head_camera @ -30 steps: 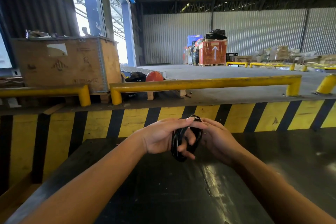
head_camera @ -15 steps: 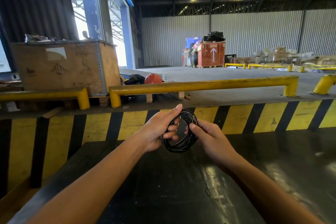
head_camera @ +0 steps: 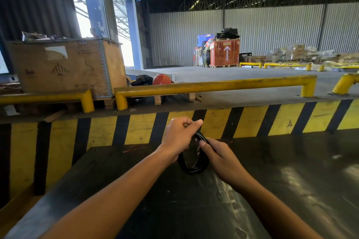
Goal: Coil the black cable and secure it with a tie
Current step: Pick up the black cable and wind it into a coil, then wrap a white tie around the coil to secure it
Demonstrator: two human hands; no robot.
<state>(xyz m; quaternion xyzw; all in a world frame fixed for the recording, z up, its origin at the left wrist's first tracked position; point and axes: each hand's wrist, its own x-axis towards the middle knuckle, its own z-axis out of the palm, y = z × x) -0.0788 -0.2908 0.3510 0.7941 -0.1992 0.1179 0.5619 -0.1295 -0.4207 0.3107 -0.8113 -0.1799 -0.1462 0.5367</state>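
The black cable is held up in the air between the two hands, just above the dark shiny surface; it is already wound into a small bundle of loops, and the bottom of the bundle hangs down below the hands; the left hand is closed around the top left part of the loops, with one finger stuck out straight; the right hand is pinched on the right side of the loops, with the thumb laid on top of the cable; the two hands are very close, nearly touching; no tie can be picked out, since it may be hidden in a hand or too small to tell; the cable looks thin and light, so little strength should be needed to hold it; it looks soft and bendy, but also a bit springy, so the loops could pop open if the hold is let go; its skin looks smooth and shiny, so it may slide through the fingers; it does not look easy to break; the best place to hold it seems to be where all the loops lie together, squeezed as one bunch, so one hand can be freed to wrap a tie around the middle.
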